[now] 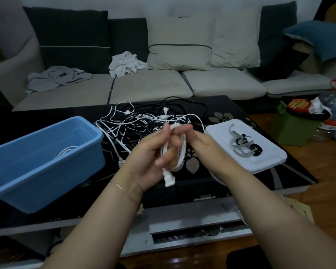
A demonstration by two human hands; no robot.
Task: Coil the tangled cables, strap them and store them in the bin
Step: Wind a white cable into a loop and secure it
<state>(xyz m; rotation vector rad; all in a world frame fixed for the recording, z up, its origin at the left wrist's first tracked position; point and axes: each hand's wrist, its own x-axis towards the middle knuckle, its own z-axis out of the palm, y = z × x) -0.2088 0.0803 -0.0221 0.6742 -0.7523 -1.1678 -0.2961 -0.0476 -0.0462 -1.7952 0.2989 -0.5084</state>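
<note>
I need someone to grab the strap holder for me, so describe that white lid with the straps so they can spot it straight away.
Start at the black glass coffee table in front of the sofa. At its right end lies the white lid, flat, right of the tangled cables. It alone carries loose grey and black straps.

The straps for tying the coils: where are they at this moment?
In the head view the straps lie in a loose pile on the white lid, on the table's right side, just right of the right hand and apart from the tangled cables.
</note>
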